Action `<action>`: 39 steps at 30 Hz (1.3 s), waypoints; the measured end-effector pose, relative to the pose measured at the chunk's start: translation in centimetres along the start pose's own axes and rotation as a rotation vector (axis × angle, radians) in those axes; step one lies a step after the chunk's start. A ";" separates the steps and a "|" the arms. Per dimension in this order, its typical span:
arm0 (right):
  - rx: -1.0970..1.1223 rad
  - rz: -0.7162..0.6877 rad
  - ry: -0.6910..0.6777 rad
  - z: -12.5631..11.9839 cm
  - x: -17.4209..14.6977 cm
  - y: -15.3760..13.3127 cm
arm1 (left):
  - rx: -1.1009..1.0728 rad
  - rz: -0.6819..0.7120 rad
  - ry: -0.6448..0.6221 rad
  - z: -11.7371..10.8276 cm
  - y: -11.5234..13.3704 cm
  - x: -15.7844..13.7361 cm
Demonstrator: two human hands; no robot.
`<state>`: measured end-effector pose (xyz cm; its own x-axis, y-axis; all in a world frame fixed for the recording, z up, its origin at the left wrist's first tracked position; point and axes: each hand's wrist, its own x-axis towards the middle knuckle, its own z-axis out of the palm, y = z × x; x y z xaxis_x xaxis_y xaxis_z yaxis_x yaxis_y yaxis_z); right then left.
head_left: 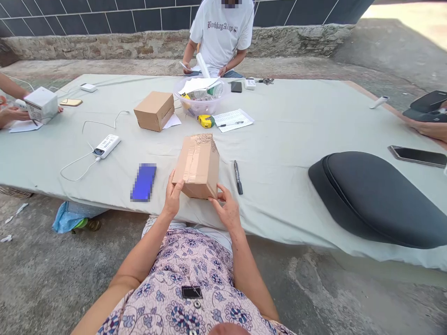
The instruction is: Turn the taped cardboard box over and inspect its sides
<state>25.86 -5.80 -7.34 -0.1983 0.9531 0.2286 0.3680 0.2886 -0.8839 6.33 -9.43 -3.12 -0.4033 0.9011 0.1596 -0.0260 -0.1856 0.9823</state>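
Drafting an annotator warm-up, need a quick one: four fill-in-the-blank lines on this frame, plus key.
1. The left hand and right hand hold the near box, made of ____.
2. The marker lies to the ____ of that box.
3. The tape measure is black and ____.
4. The far person's shirt is mostly ____.

Missing words: cardboard; right; yellow; white.

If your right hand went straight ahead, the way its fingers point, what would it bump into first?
The right hand would push into the cardboard box first. Its fingers seem to be touching the box's near right corner, so there looks to be no gap.
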 end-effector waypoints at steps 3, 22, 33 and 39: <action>0.008 -0.038 0.096 -1.6 0.1 -0.8 | -0.085 -0.163 -0.049 0.2 -0.8 0.0; -0.026 -0.149 -0.018 -2.3 0.4 -2.2 | 0.318 -0.036 0.000 0.3 -0.9 0.0; 0.103 -0.228 -0.170 -1.3 -0.2 -2.2 | 0.369 -0.036 0.113 0.1 -1.3 -0.4; 0.094 -0.277 -0.245 1.2 -0.6 -3.4 | 0.412 -0.027 0.164 -0.2 -1.1 -0.6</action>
<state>23.64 -7.45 -4.93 -0.4942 0.7867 0.3701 0.1873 0.5121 -0.8383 6.39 -9.87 -4.32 -0.5478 0.8234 0.1478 0.3144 0.0389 0.9485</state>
